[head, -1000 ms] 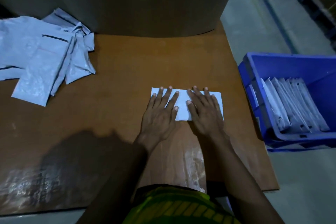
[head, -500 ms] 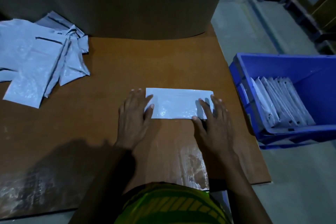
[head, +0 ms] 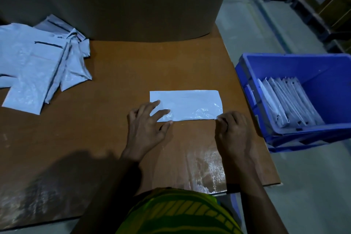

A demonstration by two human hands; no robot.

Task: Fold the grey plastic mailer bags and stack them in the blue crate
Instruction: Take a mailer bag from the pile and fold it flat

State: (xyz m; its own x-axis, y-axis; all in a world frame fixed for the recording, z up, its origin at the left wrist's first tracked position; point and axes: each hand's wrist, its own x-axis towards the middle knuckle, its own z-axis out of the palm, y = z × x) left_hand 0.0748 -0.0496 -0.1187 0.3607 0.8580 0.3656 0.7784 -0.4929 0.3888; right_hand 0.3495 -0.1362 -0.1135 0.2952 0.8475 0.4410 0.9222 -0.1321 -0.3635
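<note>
At bag [head: 187, 103] corner, tight right grip [head: 233, 130]

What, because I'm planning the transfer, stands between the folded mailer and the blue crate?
Nothing visible does. The folded mailer lies on the table, the right hand pinching its near right corner. Only bare table separates it from the blue crate, open-topped beside the table's right edge.

The brown tabletop [head: 117, 74] carries a folded grey mailer bag [head: 190, 102] near its right front, a loose pile of unfolded mailer bags [head: 34, 66] at its left, and a large cardboard box [head: 121, 2] along the back edge.
</note>
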